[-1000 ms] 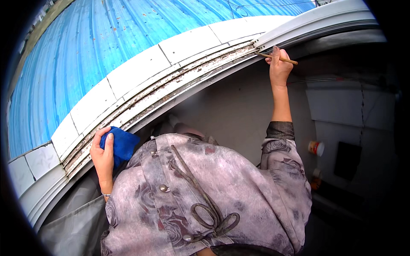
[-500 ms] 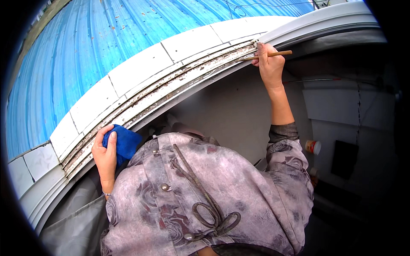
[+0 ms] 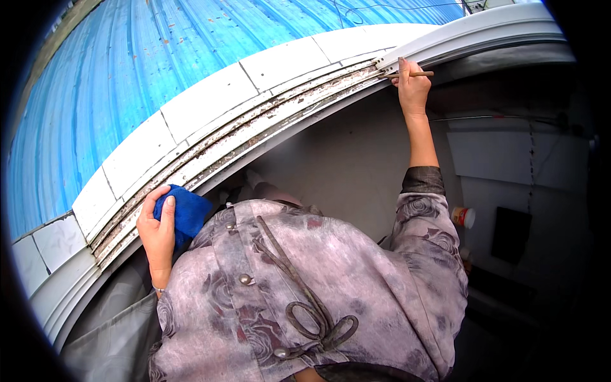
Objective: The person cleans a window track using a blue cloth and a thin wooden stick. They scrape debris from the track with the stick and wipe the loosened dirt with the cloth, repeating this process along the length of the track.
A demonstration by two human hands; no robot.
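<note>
A folded blue cloth [image 3: 191, 211] is gripped in my left hand [image 3: 157, 232], the thumb lying over its edge. That hand rests at the lower left part of a dirty white window track [image 3: 254, 127], whose grooves hold brown grime. At the track's far right end, my right hand [image 3: 414, 92] is closed around a thin brown stick [image 3: 421, 74]. The stick's left tip points into the groove beside the white sash frame [image 3: 484, 37]; whether it touches the groove I cannot tell.
Beyond the track runs a ledge of white tiles [image 3: 207, 95], then a blue corrugated metal roof [image 3: 140, 83]. A grey curtain [image 3: 118, 318] hangs at lower left. On the room side at right, a white tub [image 3: 464, 217] and a dark rectangular object [image 3: 511, 235] are visible.
My right hand has moved a little to the right and farther away, carrying the stick along toward the sash frame. My left hand and the cloth have stayed in place.
</note>
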